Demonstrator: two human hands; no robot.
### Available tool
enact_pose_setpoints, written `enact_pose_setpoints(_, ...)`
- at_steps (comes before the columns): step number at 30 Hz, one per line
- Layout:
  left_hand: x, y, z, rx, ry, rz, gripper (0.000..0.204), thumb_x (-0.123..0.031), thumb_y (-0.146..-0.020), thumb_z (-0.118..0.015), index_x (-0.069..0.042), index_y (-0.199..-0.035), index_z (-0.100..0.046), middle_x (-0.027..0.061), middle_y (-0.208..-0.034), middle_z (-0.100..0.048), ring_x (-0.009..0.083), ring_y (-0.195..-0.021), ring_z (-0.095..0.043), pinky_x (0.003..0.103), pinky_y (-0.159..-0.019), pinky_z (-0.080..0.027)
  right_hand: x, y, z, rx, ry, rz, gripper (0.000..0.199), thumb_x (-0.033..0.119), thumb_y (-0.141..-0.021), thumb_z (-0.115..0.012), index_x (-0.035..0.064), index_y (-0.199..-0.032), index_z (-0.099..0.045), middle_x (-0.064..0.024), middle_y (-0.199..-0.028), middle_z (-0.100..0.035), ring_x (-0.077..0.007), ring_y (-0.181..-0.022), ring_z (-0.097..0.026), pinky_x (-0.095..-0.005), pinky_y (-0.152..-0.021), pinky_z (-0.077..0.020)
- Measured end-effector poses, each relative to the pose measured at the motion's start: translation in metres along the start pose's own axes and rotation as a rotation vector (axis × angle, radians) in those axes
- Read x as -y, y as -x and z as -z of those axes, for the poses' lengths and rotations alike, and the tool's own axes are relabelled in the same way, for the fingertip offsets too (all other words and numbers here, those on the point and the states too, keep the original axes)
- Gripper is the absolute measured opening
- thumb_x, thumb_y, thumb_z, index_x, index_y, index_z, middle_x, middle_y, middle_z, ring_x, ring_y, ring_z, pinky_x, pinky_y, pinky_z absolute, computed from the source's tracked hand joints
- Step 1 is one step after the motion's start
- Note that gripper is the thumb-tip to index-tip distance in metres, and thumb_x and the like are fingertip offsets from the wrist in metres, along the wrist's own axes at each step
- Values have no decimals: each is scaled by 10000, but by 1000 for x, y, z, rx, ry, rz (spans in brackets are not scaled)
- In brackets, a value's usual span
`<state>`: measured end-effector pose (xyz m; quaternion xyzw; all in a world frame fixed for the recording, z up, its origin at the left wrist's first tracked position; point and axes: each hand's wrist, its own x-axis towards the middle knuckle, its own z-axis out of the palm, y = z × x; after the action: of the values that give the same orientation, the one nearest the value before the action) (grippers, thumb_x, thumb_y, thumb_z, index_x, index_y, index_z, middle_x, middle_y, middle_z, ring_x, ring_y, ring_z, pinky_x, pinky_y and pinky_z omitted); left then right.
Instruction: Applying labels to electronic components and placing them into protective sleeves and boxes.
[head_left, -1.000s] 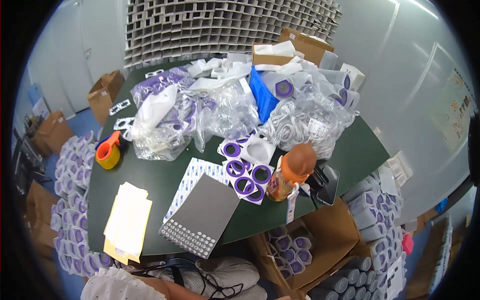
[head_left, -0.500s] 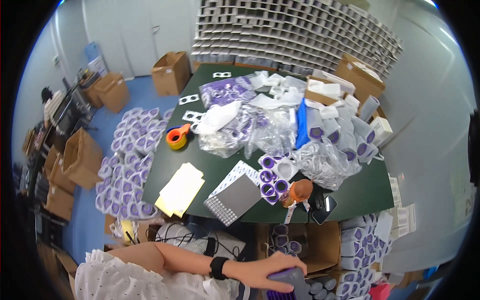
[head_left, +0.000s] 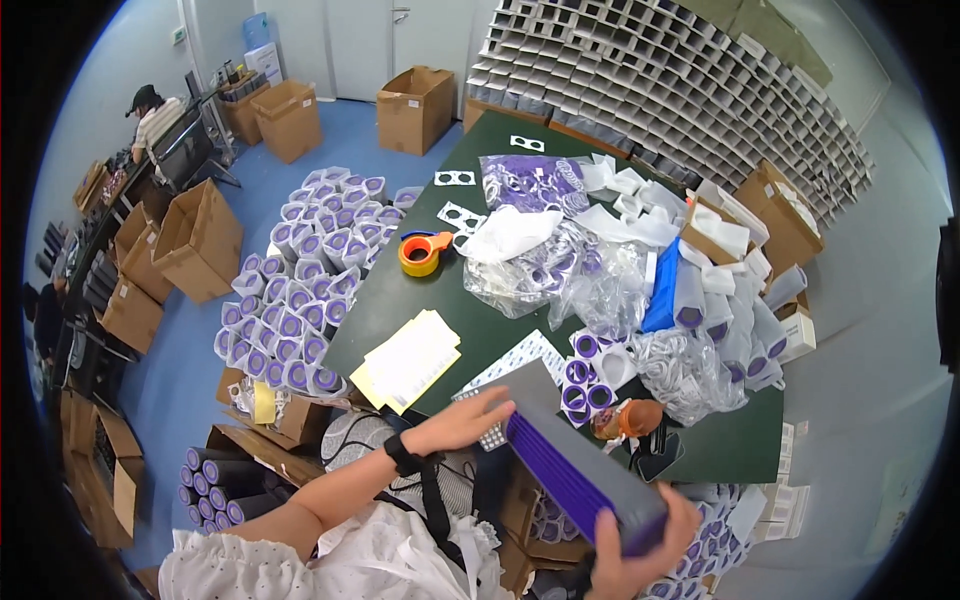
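While both hands, left hand [head_left: 462, 422] and right hand [head_left: 635, 555], clasp the long purple box [head_left: 580, 478], yellow label sheets [head_left: 410, 360] lie left.

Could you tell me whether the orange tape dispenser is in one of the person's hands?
No, the orange tape dispenser sits on the green table, while both hands hold the long purple-and-grey box.

The right hand [head_left: 630, 545] is cut off at the wrist by the lower edge, its fingers wrapped behind the long purple-and-grey box [head_left: 580, 475] — the left hand [head_left: 462, 424] hides that box's near end, and the clear bags' [head_left: 560, 275] contents blur together.
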<state>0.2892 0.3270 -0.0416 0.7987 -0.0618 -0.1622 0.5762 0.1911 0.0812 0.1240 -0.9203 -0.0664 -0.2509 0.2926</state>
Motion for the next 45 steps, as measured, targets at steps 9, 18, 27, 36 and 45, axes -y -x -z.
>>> enact_pose_setpoints(9, 25, 43, 91, -441, 223, 95, 436, -241, -953, -588, -23, -1313, -476, 125, -1231, -588, 211, -1043, -624, 314, -860, -487, 19, -138, -208, 223, -211, 240, 552, 206, -673, -768, 55, -1183, -618, -125, -1045, -544, -307, -989, -529, -417, -869, -421)
enact_pose_setpoints(18, -16, 69, 106, -586, 68, 64, 327, -88, -915, -598, -3, -1229, -557, 105, -1152, -631, 186, -1044, -617, 308, -878, -480, 15, -166, -305, 478, -134, 395, 588, 288, -729, -735, 61, -1244, -565, -146, -1077, -531, -324, -1053, -495, -432, -879, -419)
enact_pose_setpoints(27, -69, 99, 96, -759, -2, 27, 328, -240, -928, -622, -72, -1209, -596, 124, -1048, -660, 224, -921, -644, 319, -807, -495, -80, -267, -336, 1288, -737, -41, 436, 300, -927, -621, 47, -1277, -565, -84, -1129, -636, -205, -974, -620, -318, -858, -484)
enact_pose_setpoints(36, -70, 129, 29, -959, -121, 78, 325, -250, -943, -591, -28, -1180, -593, 144, -1059, -645, 259, -959, -615, 348, -812, -486, -234, -312, -531, 1165, -265, 3, 508, 413, -933, -554, 67, -1304, -534, -144, -1248, -575, -282, -1074, -583, -402, -918, -464)
enact_pose_setpoints(45, -107, 154, -30, -1242, 48, 463, 289, -170, -948, -575, 12, -1173, -586, 142, -1014, -663, 197, -904, -643, 299, -761, -502, -203, -299, -597, 434, 53, 226, 448, 335, -884, -548, 36, -1214, -593, -251, -1242, -571, -418, -1157, -515, -478, -961, -419)
